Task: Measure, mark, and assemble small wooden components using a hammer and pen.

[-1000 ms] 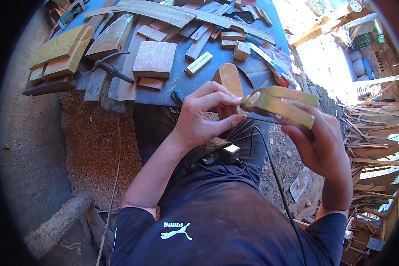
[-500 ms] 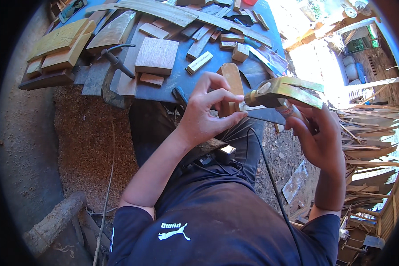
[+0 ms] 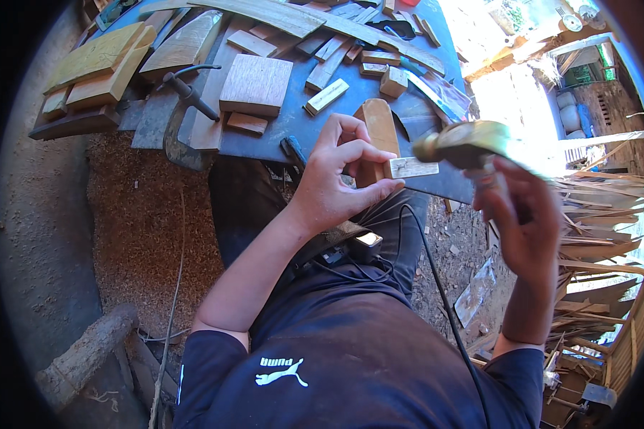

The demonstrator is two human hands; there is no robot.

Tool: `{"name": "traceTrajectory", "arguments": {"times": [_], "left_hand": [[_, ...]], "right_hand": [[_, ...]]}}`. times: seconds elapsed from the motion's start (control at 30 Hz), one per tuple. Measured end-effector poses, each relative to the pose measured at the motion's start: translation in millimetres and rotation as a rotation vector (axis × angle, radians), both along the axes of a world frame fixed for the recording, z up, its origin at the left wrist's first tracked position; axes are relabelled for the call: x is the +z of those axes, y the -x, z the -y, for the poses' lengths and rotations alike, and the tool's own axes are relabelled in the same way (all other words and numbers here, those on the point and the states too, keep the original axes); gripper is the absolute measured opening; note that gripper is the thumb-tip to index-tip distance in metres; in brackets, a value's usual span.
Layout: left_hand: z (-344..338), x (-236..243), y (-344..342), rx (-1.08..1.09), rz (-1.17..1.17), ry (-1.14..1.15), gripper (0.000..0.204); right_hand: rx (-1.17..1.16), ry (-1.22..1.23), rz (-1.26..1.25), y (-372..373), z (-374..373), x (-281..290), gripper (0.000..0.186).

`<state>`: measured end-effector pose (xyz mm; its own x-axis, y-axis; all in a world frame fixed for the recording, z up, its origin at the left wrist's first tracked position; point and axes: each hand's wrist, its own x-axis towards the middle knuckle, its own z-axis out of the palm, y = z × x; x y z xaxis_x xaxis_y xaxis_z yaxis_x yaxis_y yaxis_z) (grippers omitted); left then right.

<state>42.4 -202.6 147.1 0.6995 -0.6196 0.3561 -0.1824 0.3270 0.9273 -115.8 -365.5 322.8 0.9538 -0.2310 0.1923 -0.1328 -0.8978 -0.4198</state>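
My left hand [image 3: 343, 171] is closed, thumb and index finger curled at the near end of a small pale wooden piece [image 3: 413, 167]. That piece juts right from a brown, round-topped wooden block [image 3: 381, 136] at the table's near edge. Other fingers of the hand lie against the brown block, partly hidden behind my knuckles. In my right hand [image 3: 519, 222] a claw hammer [image 3: 465, 143] is gripped by its handle. Its head, smeared by motion, hangs just right of and above the pale piece, apart from it.
On the blue table [image 3: 265, 146] lie several boards and offcuts, among them a square block [image 3: 255, 86]. A clamp [image 3: 189, 96] grips the table's left front edge. A black cable [image 3: 436, 279] runs down my front. Wood strips [image 3: 594, 229] are piled at the right.
The hammer head has lifted away from the pale wooden piece toward the upper right, uncovering that piece. My left hand stays almost in place.
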Motion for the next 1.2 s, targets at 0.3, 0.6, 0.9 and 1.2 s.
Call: {"name": "traceTrajectory", "arguments": {"times": [0.3,0.6,0.9,1.2], "left_hand": [[0,-7,-2,0.004,0.053,0.053,0.031],[0,-9,-2,-0.026,0.077,0.005,0.035],[1,-10,-2,-0.016,-0.040,0.029,0.033],[-1,-9,2,0.015,0.077,0.003,0.032]], "right_hand": [[-0.006,-0.148,0.323,13,-12,6,0.030],[0.215,0.093,-0.031,-1,-9,9,0.035],[0.226,0.141,-0.097,-3,-8,14,0.037],[0.125,0.006,-0.097,-7,-14,4,0.035]]}}
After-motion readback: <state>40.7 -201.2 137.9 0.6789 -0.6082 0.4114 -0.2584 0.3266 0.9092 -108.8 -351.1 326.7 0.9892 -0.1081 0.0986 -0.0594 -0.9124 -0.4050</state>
